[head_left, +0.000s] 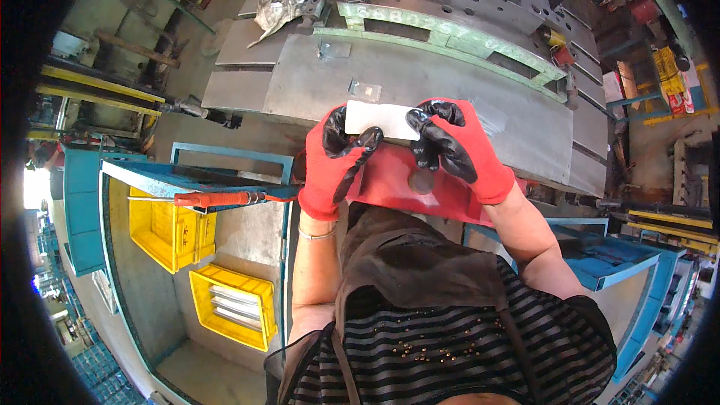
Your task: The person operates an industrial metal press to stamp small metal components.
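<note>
Between my two hands is a flat, pale rectangular plate (pixel 382 118), held up in front of the metal work surface. My left hand (pixel 341 151), in a red glove with a black palm, grips its left end with the thumb on the near face. At its right end, the black fingers of my gloved right hand (pixel 448 141) pinch the edge. Just beyond the plate, a small metal piece (pixel 364 90) lies on the grey press bed (pixel 300 79). Under my hands is a red surface (pixel 390 176) with a dark round spot, partly hidden by them.
A pale green die block (pixel 457 41) with slots stands across the bed. Another small metal piece (pixel 334 49) and a crumpled cloth (pixel 281 7) lie on the bed. At left, a blue-framed table carries yellow bins (pixel 196 300), one with stacked plates. An orange-handled tool (pixel 217 199) lies nearby.
</note>
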`<state>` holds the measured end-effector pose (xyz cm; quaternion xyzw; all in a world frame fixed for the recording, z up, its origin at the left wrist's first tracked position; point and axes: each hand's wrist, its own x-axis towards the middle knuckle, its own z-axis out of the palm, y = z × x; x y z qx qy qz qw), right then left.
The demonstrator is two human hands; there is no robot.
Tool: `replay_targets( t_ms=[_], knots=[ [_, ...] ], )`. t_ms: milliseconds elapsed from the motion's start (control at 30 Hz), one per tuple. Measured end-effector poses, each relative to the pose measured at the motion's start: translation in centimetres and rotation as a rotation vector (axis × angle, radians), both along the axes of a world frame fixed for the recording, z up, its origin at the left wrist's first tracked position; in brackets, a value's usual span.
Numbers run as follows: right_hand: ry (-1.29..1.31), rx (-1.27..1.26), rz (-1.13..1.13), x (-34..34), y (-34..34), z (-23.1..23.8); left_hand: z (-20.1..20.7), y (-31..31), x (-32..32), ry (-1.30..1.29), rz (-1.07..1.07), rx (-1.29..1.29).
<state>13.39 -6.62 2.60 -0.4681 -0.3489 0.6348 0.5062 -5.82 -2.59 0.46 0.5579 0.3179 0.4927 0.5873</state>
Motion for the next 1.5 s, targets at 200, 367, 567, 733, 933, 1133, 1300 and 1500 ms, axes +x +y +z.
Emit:
replay_targets(
  t_ms=[200, 367, 567, 733, 933, 1133, 1300, 1500],
  knots=[
    [-0.061, -0.054, -0.043, -0.2, 2.2, -0.2, 0.4, 2.3, -0.4, 0.139, -0.037, -0.100],
    [-0.736, 0.207, -0.064, 1.2, 4.0, -2.2, -0.9, 4.6, 1.9, -0.207, -0.111, -0.399],
    [-1.664, 0.538, -0.110, 0.1, 4.1, -0.1, -4.1, 6.7, 4.6, -0.221, -0.051, -0.265],
    [-1.857, 0.310, 0.081, 1.4, 5.1, -0.9, -5.8, 7.8, 6.2, -0.176, -0.074, -0.256],
    [-0.583, 0.097, 0.086, 4.2, 5.2, -2.0, -3.2, 9.3, 5.4, -0.314, -0.176, -0.157],
    [0.249, 0.004, 0.025, 1.3, 3.5, 0.1, -1.0, 9.4, 3.8, -0.180, -0.297, 0.074],
    [0.333, 0.013, 0.024, 0.7, 3.6, -1.8, -0.9, 9.3, 3.1, 0.137, -0.288, 0.283],
    [0.311, -0.076, -0.050, 1.1, 3.3, -3.4, -0.8, 9.3, 2.5, 0.088, -0.306, 0.230]
  ],
)
